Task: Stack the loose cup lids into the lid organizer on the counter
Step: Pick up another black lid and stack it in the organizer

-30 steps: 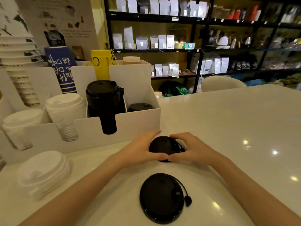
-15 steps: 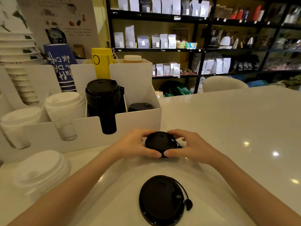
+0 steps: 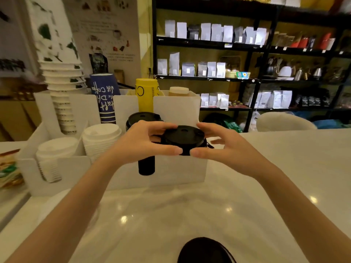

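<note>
I hold a small stack of black cup lids [image 3: 183, 138] between both hands, lifted above the right-hand slot of the white lid organizer [image 3: 176, 173]. My left hand [image 3: 140, 143] grips its left side and my right hand [image 3: 222, 147] its right side, thumbs nearly meeting at the front. A tall stack of black lids [image 3: 142, 118] stands in the slot just left of it, partly hidden by my left hand. A larger black lid [image 3: 205, 250] lies on the counter at the bottom edge.
White lid stacks [image 3: 101, 137] [image 3: 55, 154] fill the organizer's left slots. Behind stand paper cup stacks [image 3: 62, 88], a blue cup sleeve stack [image 3: 104, 99] and a yellow one [image 3: 145, 97]. The white counter [image 3: 284, 168] stretches right; dark shelves of bags [image 3: 209, 69] are beyond.
Both hands have raised the small black lid stack off the counter and carried it forward over the organizer. The view has moved closer, so the large black lid now sits at the bottom edge.
</note>
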`<state>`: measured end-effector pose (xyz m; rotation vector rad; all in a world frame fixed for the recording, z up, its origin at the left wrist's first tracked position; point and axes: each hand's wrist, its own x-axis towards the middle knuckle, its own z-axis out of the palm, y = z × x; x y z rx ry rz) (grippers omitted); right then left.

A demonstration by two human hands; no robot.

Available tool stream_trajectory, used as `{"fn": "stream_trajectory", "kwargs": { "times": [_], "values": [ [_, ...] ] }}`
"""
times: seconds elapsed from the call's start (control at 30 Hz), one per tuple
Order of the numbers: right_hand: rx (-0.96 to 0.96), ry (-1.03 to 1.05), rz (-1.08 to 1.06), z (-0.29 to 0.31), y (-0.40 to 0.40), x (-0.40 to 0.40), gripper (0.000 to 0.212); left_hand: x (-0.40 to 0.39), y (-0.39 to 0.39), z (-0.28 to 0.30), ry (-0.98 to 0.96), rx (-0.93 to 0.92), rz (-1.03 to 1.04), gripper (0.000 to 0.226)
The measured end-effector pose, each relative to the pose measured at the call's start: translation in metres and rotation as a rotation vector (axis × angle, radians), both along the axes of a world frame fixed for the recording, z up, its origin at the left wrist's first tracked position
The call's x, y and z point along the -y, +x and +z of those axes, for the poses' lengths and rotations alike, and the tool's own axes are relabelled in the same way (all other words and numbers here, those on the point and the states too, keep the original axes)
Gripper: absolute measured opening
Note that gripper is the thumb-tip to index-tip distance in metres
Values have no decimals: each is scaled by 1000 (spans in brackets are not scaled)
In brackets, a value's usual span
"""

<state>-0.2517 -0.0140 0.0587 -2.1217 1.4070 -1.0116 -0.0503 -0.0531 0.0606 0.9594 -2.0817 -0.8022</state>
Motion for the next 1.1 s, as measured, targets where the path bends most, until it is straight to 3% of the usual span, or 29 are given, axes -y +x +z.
{"fn": "stream_trajectory", "kwargs": {
  "times": [0.23, 0.4, 0.63, 1.1],
  "values": [
    [226, -109, 49, 16, 33, 35, 79, 12, 29, 15, -94, -259, 93, 58],
    [392, -204, 23, 4, 52, 60, 49, 29, 39, 13, -221, -254, 264, 56],
    [341, -148, 34, -16, 61, 81, 48, 47, 39, -3, -298, -104, 460, 52],
    [224, -154, 26, -29, 65, 87, 48, 50, 47, -5, -170, 17, 423, 52]
  ]
}}
